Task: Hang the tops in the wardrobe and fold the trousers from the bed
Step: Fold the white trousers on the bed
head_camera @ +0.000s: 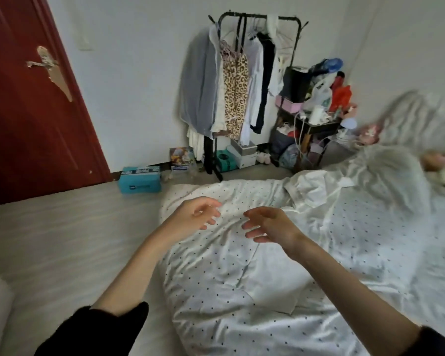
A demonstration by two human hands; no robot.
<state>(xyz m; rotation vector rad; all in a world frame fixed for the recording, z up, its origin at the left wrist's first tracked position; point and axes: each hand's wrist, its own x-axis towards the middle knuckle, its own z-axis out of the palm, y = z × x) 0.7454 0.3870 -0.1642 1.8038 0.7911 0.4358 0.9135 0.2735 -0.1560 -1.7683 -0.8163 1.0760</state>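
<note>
Door [23, 104] of dark red wood fills the far left, its metal handle [45, 63] facing you; at its foot a teal box [140, 181] sits on the pale floor [62, 240] against the wall. Your left hand [194, 214] hovers over the near corner of the bed [242, 291], fingers loosely spread and slightly bent, holding nothing; your right hand [269, 226] hangs just beside it, palm turned inward, fingers relaxed and likewise empty; the two hands are near each other but apart. Both forearms come out of black sleeves [95, 330] at the lower edge. Beneath them lies the white dotted bedcover [357, 227], rumpled; a white garment [316, 188] is bunched on it beyond your right hand, and you cannot tell whether it is a top or trousers. Behind the bed stands a black clothes rail [257, 18] against the wall, with a grey top [199, 88], a leopard-print dress [235, 96] and white and dark pieces hanging from it; boxes sit at its feet. Right of the rail a small cluttered table [316, 124] holds bags and bottles; the far right is blurred.
</note>
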